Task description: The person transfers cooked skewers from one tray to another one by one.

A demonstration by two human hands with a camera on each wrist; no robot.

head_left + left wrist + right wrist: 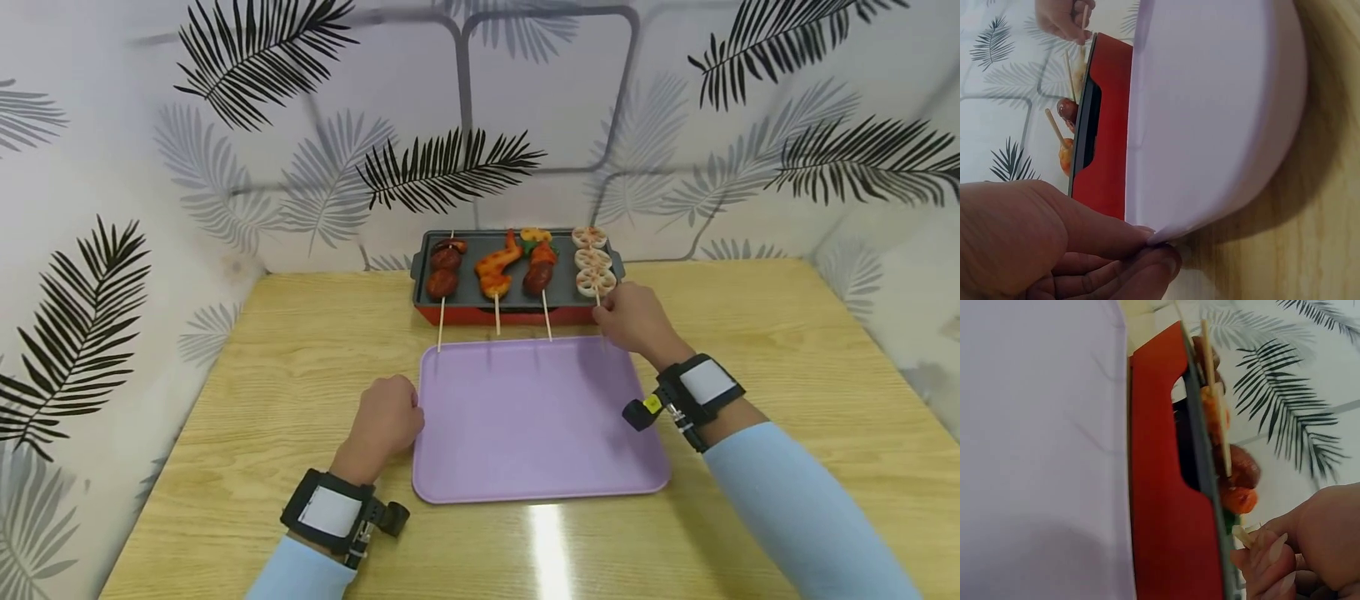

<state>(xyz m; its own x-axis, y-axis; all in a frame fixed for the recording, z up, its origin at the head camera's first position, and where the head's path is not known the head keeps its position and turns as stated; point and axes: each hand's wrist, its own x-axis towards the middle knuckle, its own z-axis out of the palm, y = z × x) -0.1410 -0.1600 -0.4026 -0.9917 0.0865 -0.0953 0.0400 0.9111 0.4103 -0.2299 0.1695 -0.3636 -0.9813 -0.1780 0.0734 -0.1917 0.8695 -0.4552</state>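
Nearest: left hand (384, 421) at the left side of the purple tray (540, 417), thumb and finger together, pinching the rim, clear in the left wrist view. Tray lies on the wood-look table (787, 417), just in front of the grill. Looks like thin, smooth plastic: probably light, fairly stiff, apt to slide, so the rim is a sensible hold.

Farther: right hand (637, 321), fingers clamped on the stick of the lotus-slice skewer (594, 271), close to the stick's free end. That skewer is at the right end of the grill (465, 315), three pale holed slices in a row over the dark top. Likely light; stick stiff but thin, probably could snap or twist if bent. Slices look firm, maybe play food; can't tell. Best hold: bare stick, near the lowest slice for less swing.

Left of it on the grill: mixed skewer (540, 275), orange wing-shaped skewer (495, 271), dark brown skewer (443, 279), bare sticks toward the person. Red grill body, dark plate.

Farthest: leaf-print backdrop (525, 100) behind the grill.
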